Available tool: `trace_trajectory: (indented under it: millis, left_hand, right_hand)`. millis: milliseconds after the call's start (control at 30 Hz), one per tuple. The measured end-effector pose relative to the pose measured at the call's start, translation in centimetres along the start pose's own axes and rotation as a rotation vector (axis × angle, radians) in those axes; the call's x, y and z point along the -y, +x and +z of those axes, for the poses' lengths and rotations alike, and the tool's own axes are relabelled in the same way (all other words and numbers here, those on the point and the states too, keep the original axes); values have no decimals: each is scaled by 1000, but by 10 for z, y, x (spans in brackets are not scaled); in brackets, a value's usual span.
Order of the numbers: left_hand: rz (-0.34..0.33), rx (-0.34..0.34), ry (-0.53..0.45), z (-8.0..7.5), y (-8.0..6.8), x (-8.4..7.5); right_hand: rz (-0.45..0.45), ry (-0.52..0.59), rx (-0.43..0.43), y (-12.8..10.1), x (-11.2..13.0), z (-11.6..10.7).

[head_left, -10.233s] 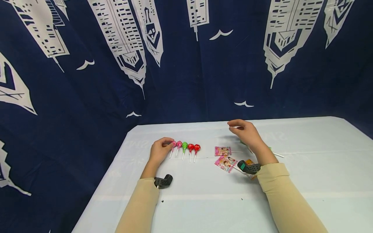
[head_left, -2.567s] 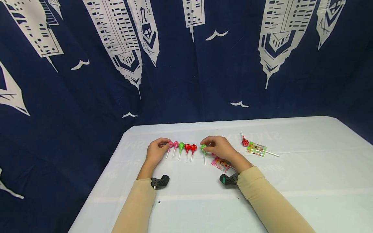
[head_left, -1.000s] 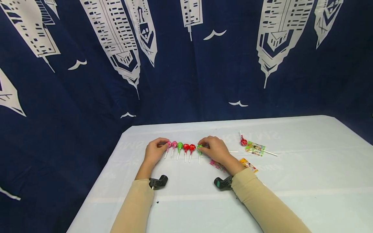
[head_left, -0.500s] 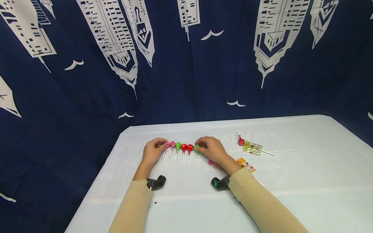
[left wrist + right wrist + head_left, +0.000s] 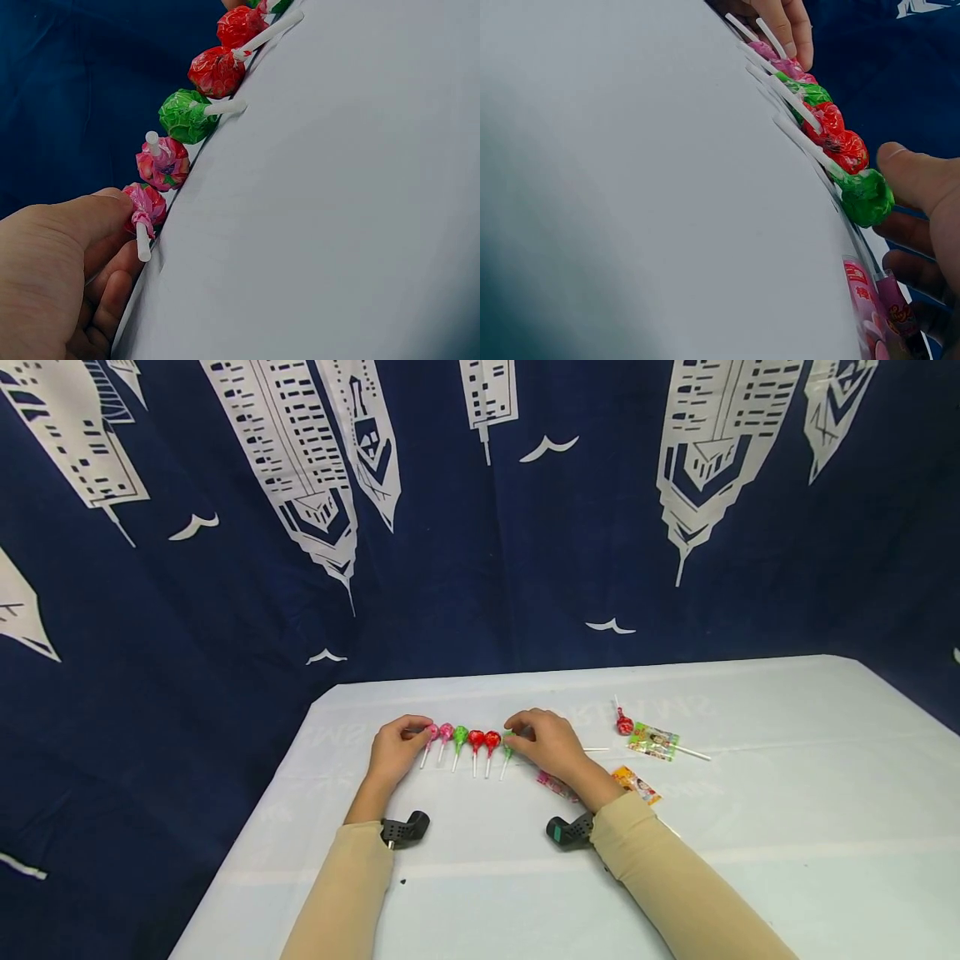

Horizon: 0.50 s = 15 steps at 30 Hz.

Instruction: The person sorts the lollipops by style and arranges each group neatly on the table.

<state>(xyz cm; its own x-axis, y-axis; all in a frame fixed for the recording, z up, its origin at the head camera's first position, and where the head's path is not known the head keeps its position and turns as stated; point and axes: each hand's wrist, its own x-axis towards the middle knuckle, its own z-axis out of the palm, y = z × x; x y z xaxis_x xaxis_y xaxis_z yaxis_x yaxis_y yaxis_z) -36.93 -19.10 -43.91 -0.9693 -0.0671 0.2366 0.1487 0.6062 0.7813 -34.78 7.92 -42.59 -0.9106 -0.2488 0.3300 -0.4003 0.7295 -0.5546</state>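
Note:
Six round lollipops lie in a row on the white table (image 5: 750, 827), sticks toward me. My left hand (image 5: 416, 735) pinches the leftmost pink lollipop (image 5: 431, 732); in the left wrist view the thumb of the left hand (image 5: 124, 225) lies against this pink lollipop (image 5: 146, 204). To its right come a second pink lollipop (image 5: 163, 163), a green lollipop (image 5: 184, 116) and two red lollipops (image 5: 483, 740). My right hand (image 5: 517, 739) holds the green lollipop (image 5: 508, 746) at the right end. In the right wrist view the right hand (image 5: 900, 217) has its thumb on that green lollipop (image 5: 866, 196), beside a red lollipop (image 5: 846, 150).
Right of my right hand lie a red lollipop (image 5: 623, 725), a green flat-wrapped lollipop (image 5: 654, 741), a pink packet (image 5: 555, 783) and an orange packet (image 5: 636, 783). A dark blue curtain (image 5: 480, 568) hangs behind the table. The table's left edge (image 5: 247, 827) runs close to my left arm.
Ten seconds ago the row had five lollipops and my right hand hovered over the right-hand pile. It has since brought a green lollipop and slid it left beside the red one. My left hand stayed.

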Motion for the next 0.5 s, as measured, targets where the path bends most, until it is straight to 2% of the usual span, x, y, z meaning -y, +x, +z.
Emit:
trace_trajectory:
  millis: [500]
  left_hand:
    - [22,-21,5,0,0,-1]
  right_hand:
    - [45,23,18,-4,2,-9]
